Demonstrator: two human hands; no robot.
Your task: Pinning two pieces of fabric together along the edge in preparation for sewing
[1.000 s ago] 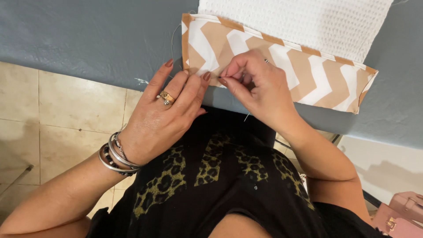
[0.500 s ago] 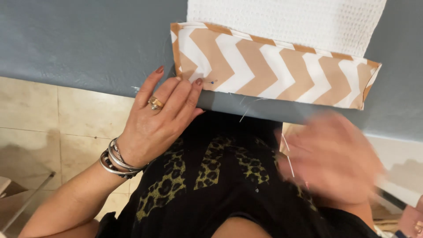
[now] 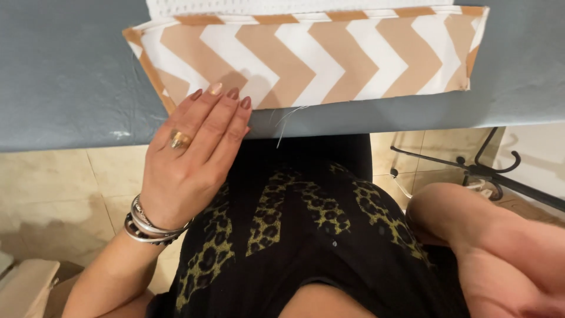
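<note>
Flat on the grey board (image 3: 70, 76), chevron-banded cloth (image 3: 318, 56), near-left corner pinned under left hand (image 3: 194, 153) with fingers straight and together, keeping hem steady; thread (image 3: 286, 121) dangling. Right hand (image 3: 506, 259) low right, blurred; grip unclear.

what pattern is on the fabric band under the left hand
Tan and white chevron zigzags on the fabric band, clearest in the head view.

No packages, labels, signs or screens in view.
</note>
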